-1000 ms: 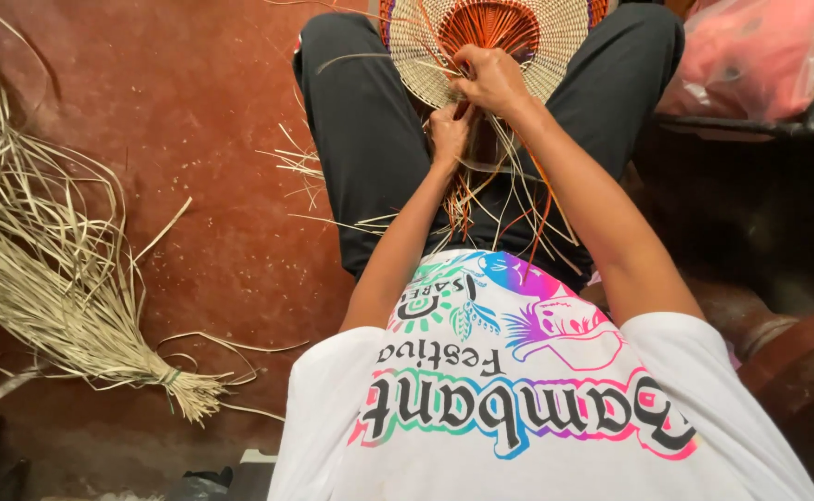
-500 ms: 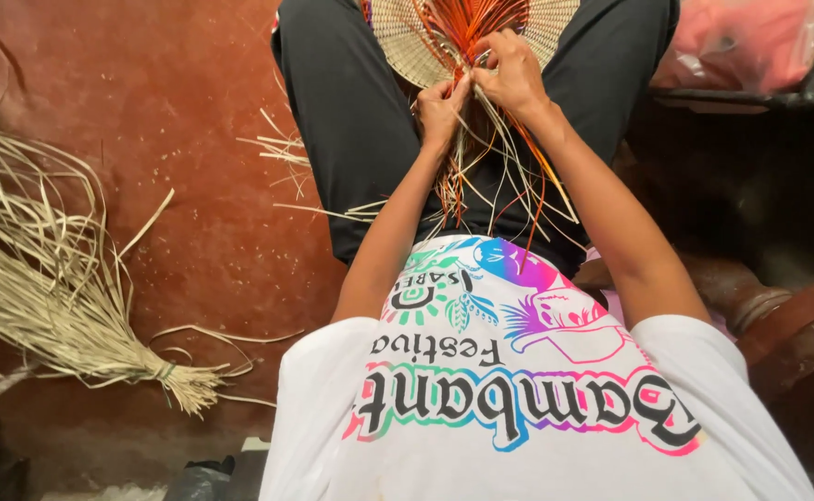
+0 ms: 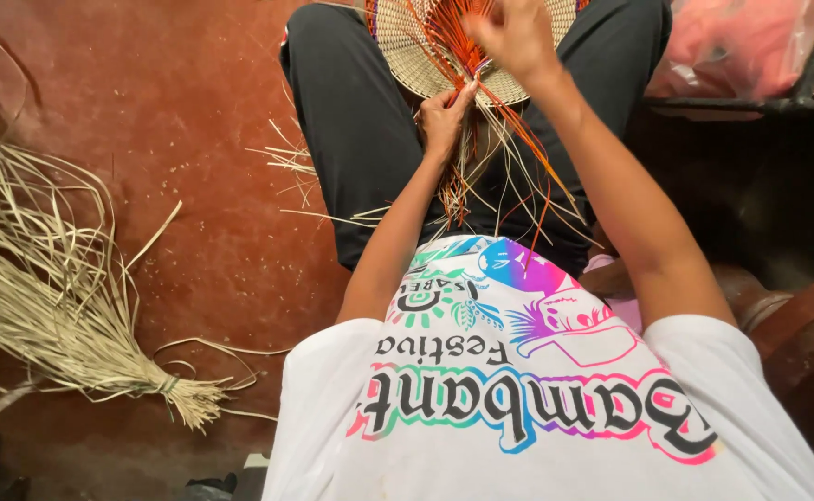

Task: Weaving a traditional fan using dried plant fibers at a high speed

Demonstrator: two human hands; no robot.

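The round woven piece (image 3: 407, 51) rests across my lap, on my black trousers (image 3: 351, 130), its tight pale weave ringing a centre of orange spokes. Its far part runs off the top of the view. My left hand (image 3: 442, 116) sits at its near rim, fingers pinched on a bunch of thin flat strands (image 3: 481, 176), pale straw and orange mixed, which hang loose and splayed down between my knees. My right hand (image 3: 516, 32) is raised over the orange centre, blurred; its fingers curl around a few orange strands, though I cannot tell how firmly they grip. Some stray pale strips (image 3: 300, 162) stick out stiffly beside my left thigh. On the rough red-brown floor (image 3: 193, 111) to my left lies a big sheaf of dry, flat straw (image 3: 45, 297), tied at one end and fanning wide at the other. A pink plastic bag (image 3: 741, 46) sits at my right.
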